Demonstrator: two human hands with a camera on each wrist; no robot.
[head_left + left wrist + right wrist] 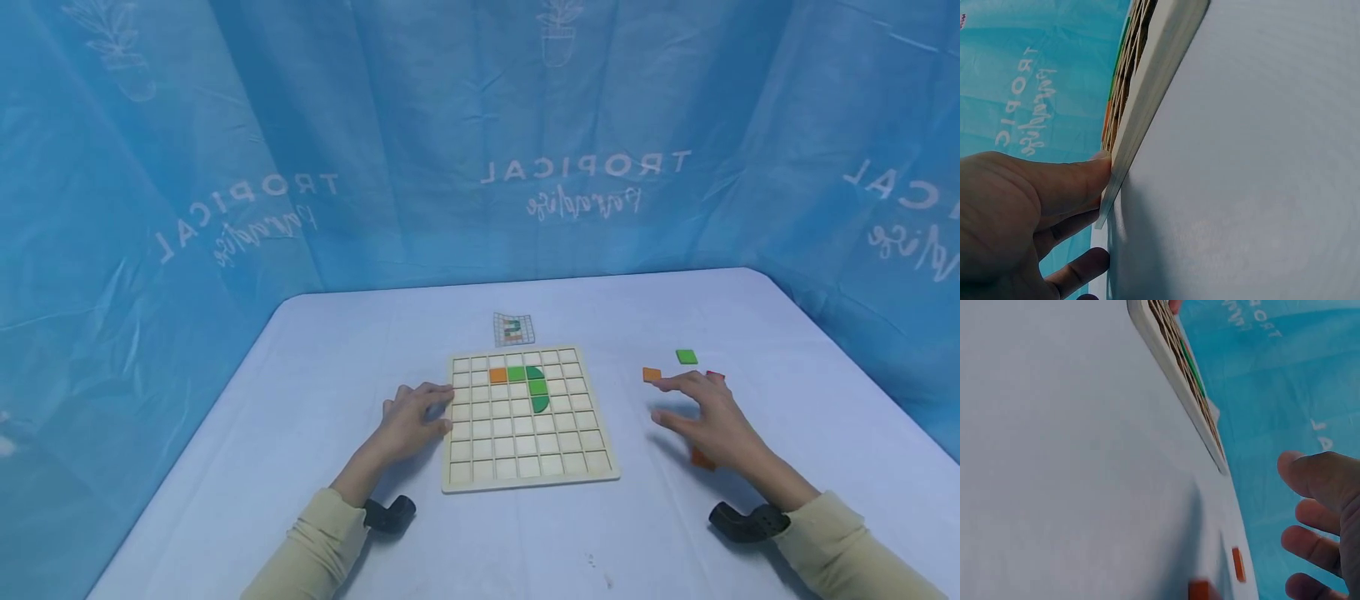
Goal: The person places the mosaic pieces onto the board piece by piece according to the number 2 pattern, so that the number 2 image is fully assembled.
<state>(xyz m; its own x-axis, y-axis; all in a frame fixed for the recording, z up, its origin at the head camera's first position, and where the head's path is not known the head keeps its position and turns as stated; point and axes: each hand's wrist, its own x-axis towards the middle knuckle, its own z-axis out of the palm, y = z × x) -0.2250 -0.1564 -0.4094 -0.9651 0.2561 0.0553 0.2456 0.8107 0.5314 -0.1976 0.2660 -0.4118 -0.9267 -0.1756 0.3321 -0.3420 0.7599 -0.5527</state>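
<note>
A cream wooden grid board (528, 482) lies flat on the table, with several orange and green tiles (517, 374) set into its upper squares. At its left edge is my left hand (408, 421), thumb and fingertips touching the rim, fingers lightly bent and spread. In the left wrist view the thumb (1079, 181) rests against the board's side (1147, 94). To the right of the board, my right hand (708, 417) hovers with nothing between its parted thumb and fingers. Close to its index fingertip lies an orange square tile (651, 375). Another orange tile (703, 458) and a red one (716, 377) are partly hidden by this hand.
A bright green tile (686, 357) sits beyond the right hand. Behind the board lies a small pattern card (513, 329) with a printed grid. Blue curtains (495, 225) hang behind and beside the white table (360, 333). Each wrist wears a black camera mount (390, 515).
</note>
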